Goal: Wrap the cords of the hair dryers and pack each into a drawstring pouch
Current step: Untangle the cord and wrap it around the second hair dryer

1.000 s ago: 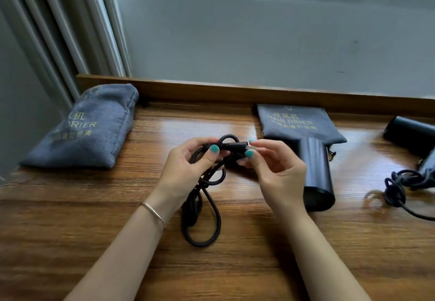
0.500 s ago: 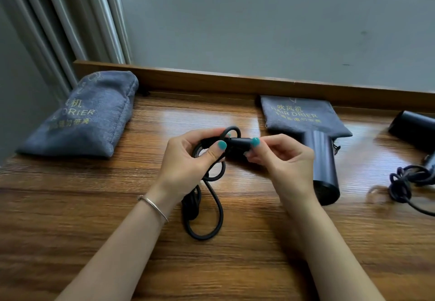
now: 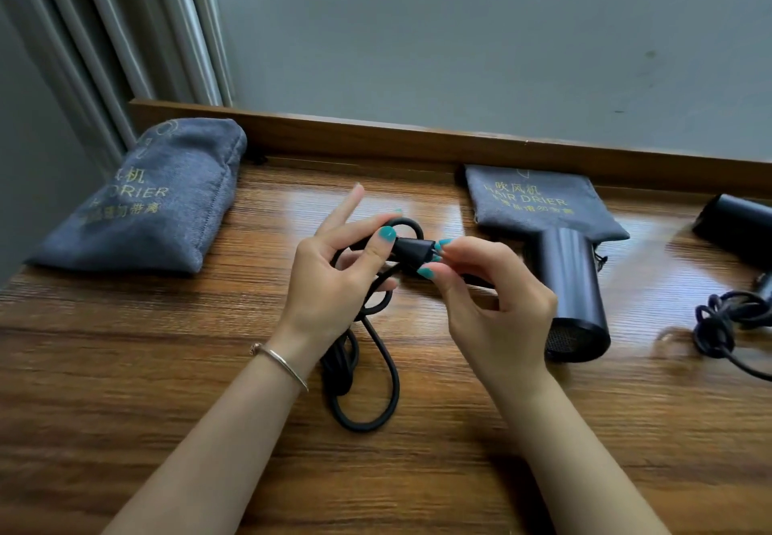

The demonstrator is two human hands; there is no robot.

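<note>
Head view, second dryer (image 3: 739,237) cut off

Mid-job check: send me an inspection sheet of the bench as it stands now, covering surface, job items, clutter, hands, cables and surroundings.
Surface: wooden table, glossy, with a raised back rail.
Job's things: stuffed grey pouch at far left; flat grey pouch behind centre-right, with a dark hair dryer lying partly on it; second hair dryer at the right edge, cut off by the frame.
Clutter: nothing seen.
Hands: left hand holds the looped cord; right hand pinches the plug.
Cables: the held cord's loops trail onto the table; tangled cord of the second dryer lies unwrapped.
Surroundings: grey wall behind; window frame at far left.
</note>
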